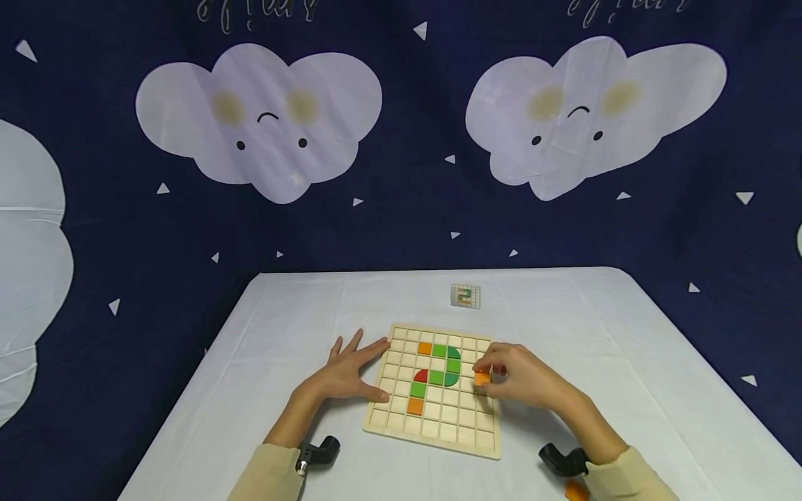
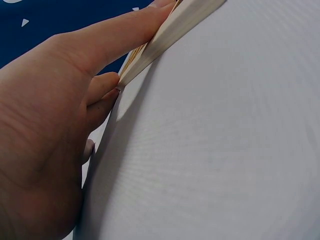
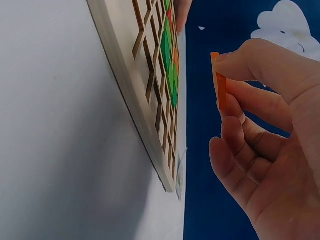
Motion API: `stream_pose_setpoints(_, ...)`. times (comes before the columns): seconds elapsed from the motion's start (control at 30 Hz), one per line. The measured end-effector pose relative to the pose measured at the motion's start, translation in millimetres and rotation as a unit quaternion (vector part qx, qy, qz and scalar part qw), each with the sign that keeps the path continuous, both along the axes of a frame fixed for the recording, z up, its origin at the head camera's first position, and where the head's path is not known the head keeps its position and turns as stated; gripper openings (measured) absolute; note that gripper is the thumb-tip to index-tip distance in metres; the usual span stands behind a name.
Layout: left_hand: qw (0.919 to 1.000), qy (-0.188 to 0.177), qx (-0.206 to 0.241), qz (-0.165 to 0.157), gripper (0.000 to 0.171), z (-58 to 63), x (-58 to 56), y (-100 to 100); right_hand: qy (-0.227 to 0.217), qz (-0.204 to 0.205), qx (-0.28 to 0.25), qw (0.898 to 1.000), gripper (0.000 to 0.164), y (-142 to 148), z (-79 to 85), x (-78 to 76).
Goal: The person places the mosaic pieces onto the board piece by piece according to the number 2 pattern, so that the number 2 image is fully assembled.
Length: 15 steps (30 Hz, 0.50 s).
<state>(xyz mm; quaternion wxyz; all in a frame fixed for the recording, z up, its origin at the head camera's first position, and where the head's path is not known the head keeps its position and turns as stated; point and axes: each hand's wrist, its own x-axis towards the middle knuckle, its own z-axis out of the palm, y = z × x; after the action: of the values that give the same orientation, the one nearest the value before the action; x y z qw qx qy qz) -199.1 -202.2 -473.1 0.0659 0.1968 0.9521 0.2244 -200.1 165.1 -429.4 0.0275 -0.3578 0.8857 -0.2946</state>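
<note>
A wooden grid board [image 1: 448, 414] lies on the white table, bearing green, orange and red tiles in a bent line. My left hand [image 1: 344, 376] has its fingers spread, with the index finger and thumb on the board's left edge. In the left wrist view, that board edge [image 2: 155, 50] is under the fingers. Over the board's right side, my right hand [image 1: 526, 376] pinches an orange square tile [image 1: 482, 378] between thumb and fingers. The right wrist view shows this tile [image 3: 221, 90] edge-on, held apart from the board.
A small card [image 1: 466, 296] with a grid pattern lies behind the board. Near the right sleeve is another orange piece [image 1: 576, 490], partly cut off by the frame. Black wrist devices [image 1: 322, 451] sit at both cuffs. A dark blue cloth [image 1: 413, 236] with clouds hangs behind the table.
</note>
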Motion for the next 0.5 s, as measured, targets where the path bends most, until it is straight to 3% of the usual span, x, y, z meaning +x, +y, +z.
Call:
stream_pose_setpoints(0.37,1.0000,0.001,-0.002,0.003,0.110,-1.8,-0.5,-1,0.010,0.011,0.005,1.000,0.025,-14,-5.2,0.4)
stream_pose_setpoints(0.5,1.0000,-0.001,0.001,0.004,0.110,-2.1,-0.9,0,-0.006,0.016,0.006,1.000,0.025,-18,-7.6,1.0)
